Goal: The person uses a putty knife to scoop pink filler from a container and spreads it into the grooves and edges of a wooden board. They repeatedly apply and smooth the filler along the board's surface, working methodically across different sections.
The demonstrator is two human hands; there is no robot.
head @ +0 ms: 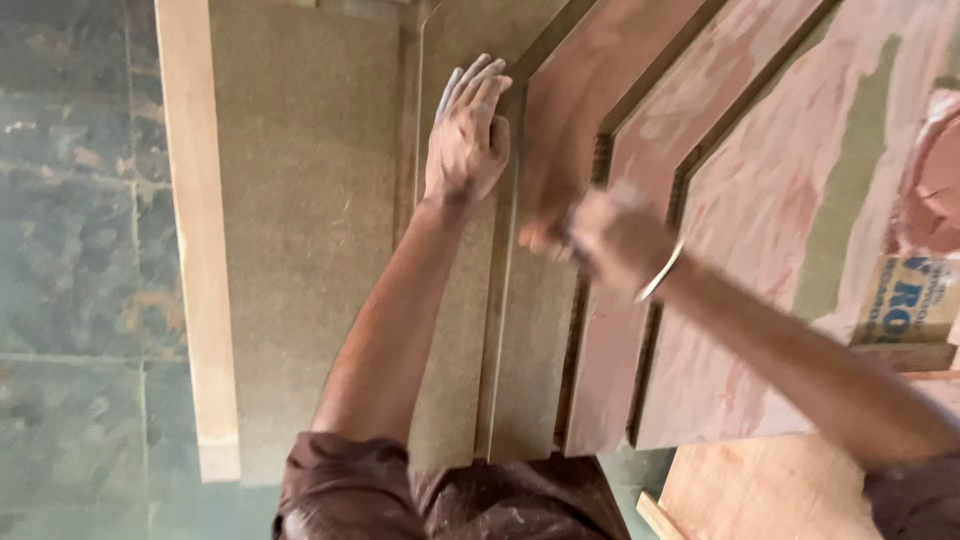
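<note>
Boards, stepped stack, seen from the head camera. Brown fibreboard panel [300, 220] fills the left centre of the frame; three reddish-coated panels [620, 330] overlap it towards the right, each edge set back from the next.

Left hand [465, 140]: laid flat near the upper centre, fingers [478, 85] extended and close together, resting on the brown board just beside the edge of the first reddish panel. White dust on the fingertips.

Right hand [610, 235]: blurred, centre of frame, over the first reddish panel; whether it grips anything cannot be told. Metal bangle [660, 275] at the wrist.

Progress, as judged: reddish coat already covers the right-hand panels, patchy in places; the brown board shows none.

Surroundings: pale timber strip [200, 250] along the left of the stack; mottled grey-green stone floor [70, 250] at far left; printed cardboard label [905, 300] at right; plywood sheet [760, 490] at lower right.
</note>
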